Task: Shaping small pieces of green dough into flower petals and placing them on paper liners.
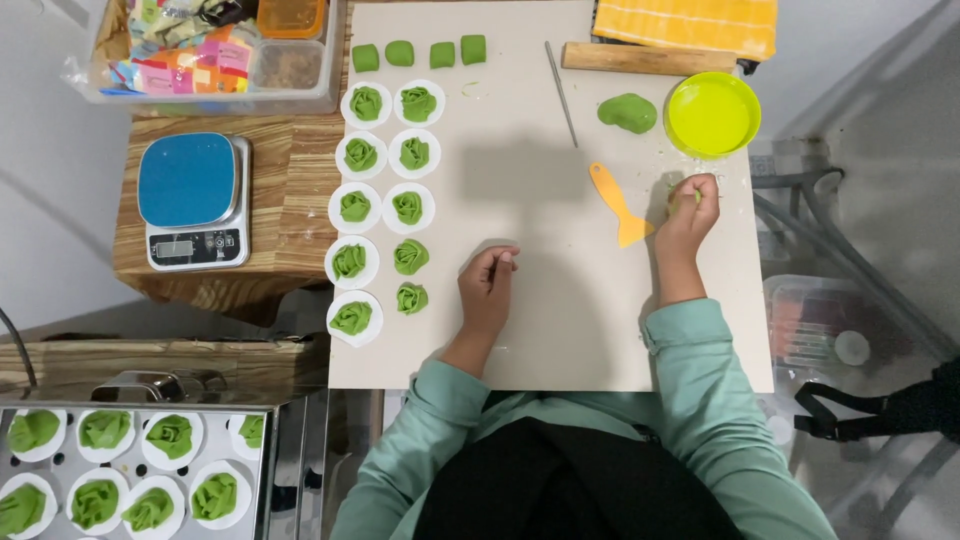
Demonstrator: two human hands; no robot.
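We record, at centre frame, the left hand (pixel 487 283) resting on the pale grey board (pixel 520 190) that covers the counter, fingers curled loosely inward, grip holding nothing. At right of centre, the right hand (pixel 690 208) has its grip pinched on a small piece of green dough (pixel 687 196), mostly hidden by the fingers. Just left of that hand lies an orange plastic scraper (pixel 618 203); above it, a lime-green round plastic bowl (pixel 712 113) and a lump of green dough (pixel 628 112). At left of the board we list two columns of folded green dough pieces on white paper rounds (pixel 385 200). At upper left stands a blue-topped kitchen scale (pixel 193 200).
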